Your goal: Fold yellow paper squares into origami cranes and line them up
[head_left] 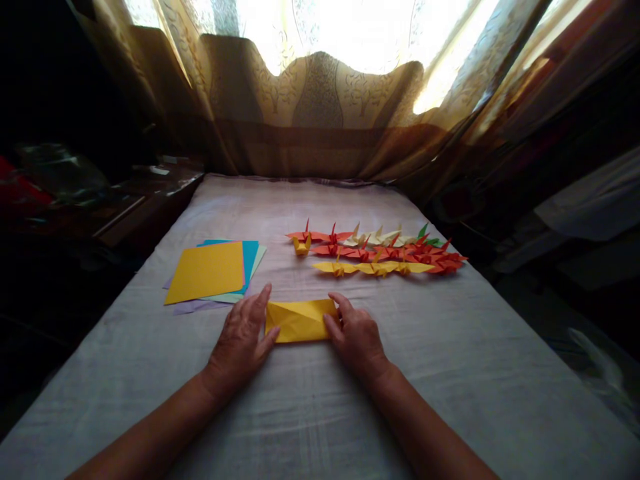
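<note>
A yellow origami paper [300,321], folded into a wide rectangle with diagonal creases on its face, is held at both ends just over or on the bed-like surface. My left hand [243,333] has its thumb on the lower left corner, with the index finger along the left edge. At the right end, my right hand [357,332] pinches the paper between thumb and index finger. Farther back, folded paper cranes [380,253] in red, yellow, cream and green sit in rows. A smaller yellow folded piece [301,247] stands at their left end.
Left of my hands lies a stack of square paper sheets [207,270], yellow on top, with blue, green and purple edges showing. All this rests on a pale cloth [310,420]. A patterned curtain [320,100] hangs behind. Dark cluttered furniture [150,180] stands left.
</note>
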Demonstrator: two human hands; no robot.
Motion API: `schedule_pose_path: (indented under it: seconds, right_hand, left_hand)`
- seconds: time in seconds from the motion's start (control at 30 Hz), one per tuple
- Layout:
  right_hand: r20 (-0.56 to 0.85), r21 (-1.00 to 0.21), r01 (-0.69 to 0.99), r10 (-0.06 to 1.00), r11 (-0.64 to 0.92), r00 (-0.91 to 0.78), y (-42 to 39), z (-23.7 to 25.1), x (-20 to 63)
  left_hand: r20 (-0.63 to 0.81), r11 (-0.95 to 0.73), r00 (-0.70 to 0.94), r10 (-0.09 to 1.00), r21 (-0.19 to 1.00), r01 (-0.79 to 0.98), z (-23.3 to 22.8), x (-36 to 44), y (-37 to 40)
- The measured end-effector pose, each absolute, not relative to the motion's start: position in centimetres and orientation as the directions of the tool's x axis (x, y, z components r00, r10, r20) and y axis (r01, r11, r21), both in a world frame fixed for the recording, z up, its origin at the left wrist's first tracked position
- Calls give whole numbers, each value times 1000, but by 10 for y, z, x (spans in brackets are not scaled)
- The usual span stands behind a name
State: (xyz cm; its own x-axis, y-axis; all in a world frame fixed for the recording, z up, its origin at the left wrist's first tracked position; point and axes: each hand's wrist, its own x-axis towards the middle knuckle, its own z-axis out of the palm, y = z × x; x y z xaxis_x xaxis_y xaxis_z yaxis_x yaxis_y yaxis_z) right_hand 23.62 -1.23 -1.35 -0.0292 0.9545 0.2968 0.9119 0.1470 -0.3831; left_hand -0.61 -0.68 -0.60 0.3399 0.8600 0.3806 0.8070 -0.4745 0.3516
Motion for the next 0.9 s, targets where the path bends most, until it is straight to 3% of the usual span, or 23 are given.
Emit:
schedule_pose_path:
  seconds: [0.07, 0.17, 0.3, 0.5, 0.57, 0.67, 0.77, 0.9]
  right_hand:
    - [336, -352, 922, 941, 159, -34, -13, -18, 235]
    - [389, -330, 927, 921, 179, -40, -14, -23, 234]
    - [441, -303, 928, 895, 217, -65, -14, -28, 235]
    - [535, -186, 940, 832, 285, -146, -20, -22, 235]
    - [483, -148, 906, 829, 395, -283, -23, -19, 233]
    - [261, -171, 849, 854, 500, -450, -28, -18, 231]
    - [67, -223, 846, 874, 484, -482, -33, -17, 235]
    - [-25, -213, 854, 872, 474, -490, -38, -14, 253]
  left_hand:
    - [434, -558, 431, 791, 221, 800, -5, -1, -11]
    - [382, -686, 607, 697, 111, 719, -4, 11, -19]
    - [257, -757, 721, 644, 81, 648, -12, 21, -26]
    - [170, -757, 739, 652, 94, 646, -23, 20, -27]
    - [161, -747, 730, 664, 102, 657, -26, 19, -27]
    - [131, -732, 720, 682, 123, 671, -26, 19, -28]
    - [55, -734, 736, 675, 160, 661, -21, 17, -28]
    - [-60, -735, 759, 648, 210, 645, -8, 13, -25]
